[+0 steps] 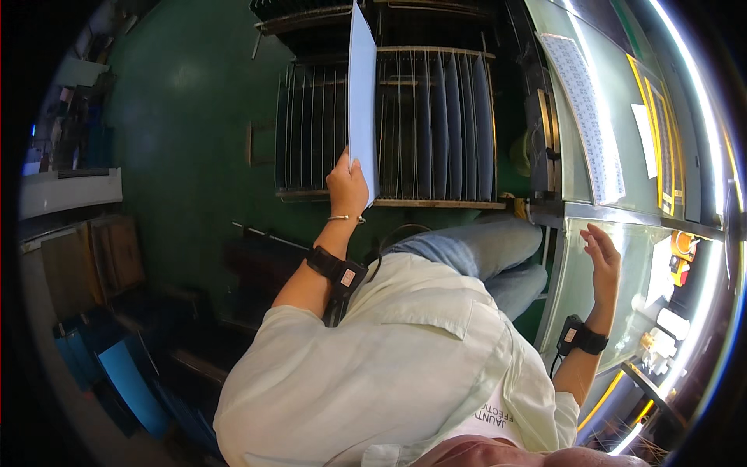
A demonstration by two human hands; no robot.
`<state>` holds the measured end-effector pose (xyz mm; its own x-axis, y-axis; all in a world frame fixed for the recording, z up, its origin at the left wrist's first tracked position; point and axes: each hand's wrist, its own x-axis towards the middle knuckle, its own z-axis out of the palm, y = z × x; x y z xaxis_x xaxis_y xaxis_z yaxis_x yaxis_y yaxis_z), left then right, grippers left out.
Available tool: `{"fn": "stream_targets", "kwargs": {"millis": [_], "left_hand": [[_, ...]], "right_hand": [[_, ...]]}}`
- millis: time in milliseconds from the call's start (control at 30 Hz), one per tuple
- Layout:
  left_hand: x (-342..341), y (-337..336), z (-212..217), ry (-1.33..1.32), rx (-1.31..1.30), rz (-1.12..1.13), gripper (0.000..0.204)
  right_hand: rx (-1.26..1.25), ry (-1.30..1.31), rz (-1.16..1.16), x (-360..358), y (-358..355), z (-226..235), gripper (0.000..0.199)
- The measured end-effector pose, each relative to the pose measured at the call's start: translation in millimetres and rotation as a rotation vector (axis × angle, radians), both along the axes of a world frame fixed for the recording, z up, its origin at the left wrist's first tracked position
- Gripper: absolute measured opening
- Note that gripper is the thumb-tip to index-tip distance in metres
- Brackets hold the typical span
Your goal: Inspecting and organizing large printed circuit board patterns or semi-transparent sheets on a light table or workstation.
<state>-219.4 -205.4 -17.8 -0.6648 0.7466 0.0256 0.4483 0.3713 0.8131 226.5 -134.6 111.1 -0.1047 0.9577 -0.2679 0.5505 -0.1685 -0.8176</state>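
Observation:
My left hand (348,187) is closed on the near end of a thin, flat, light-blue panel (362,101). The panel stands on edge, stretching away from me over a slotted rack (436,204). Several dark blue-grey panels (455,124) stand upright in the rack's right part, and thin dividers show in the left part. Whether the held panel's lower edge touches the rack, I cannot tell. My right hand (603,261) is raised at the right beside a glass-topped light table (580,241), its fingers loosely stretched and nothing in them.
On the lit glass at the right lie a patterned sheet (587,117) and yellow-edged strips (657,140). Orange items (683,247) and a white roll (673,323) sit nearer me. A second rack (303,23) stands beyond. Boards (113,257) and a blue panel (132,385) lean at the left.

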Motion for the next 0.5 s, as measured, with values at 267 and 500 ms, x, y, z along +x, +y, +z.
{"fn": "stream_targets", "kwargs": {"millis": [267, 500], "left_hand": [[2, 17, 3, 0.003, -0.107, -0.017, 0.036], [4, 15, 3, 0.031, -0.057, -0.007, 0.036]], "right_hand": [[-0.006, 0.060, -0.025, -3, -4, -2, 0.033], [-0.024, 0.071, -0.045, 1, -6, -7, 0.031]]}}
